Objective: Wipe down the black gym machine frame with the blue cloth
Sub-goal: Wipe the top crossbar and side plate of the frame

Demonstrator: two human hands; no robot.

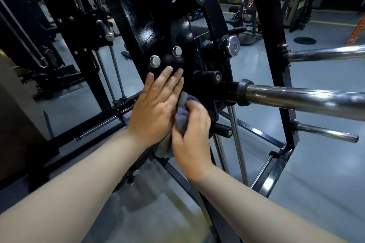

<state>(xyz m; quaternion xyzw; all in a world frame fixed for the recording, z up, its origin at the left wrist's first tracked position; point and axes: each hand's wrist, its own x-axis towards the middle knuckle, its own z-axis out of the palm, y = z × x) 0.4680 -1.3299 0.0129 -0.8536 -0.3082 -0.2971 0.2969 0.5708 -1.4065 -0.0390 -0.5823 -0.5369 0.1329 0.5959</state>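
The black gym machine frame (150, 25) rises through the middle of the head view, glossy, with two silver bolt heads on its plate. My left hand (156, 102) lies flat against the plate just below the bolts, fingers straight. My right hand (192, 136) grips the bunched blue-grey cloth (182, 112) and holds it against the frame beside the left hand. The cloth's lower end hangs beneath my left wrist, partly hidden.
A thick chrome bar (308, 100) juts right from the frame at hand height; another chrome bar (325, 53) sits above it and a thin peg (327, 134) below. Black pegs (207, 78) stick out beside my hands. Other machines stand on the grey floor (316, 173).
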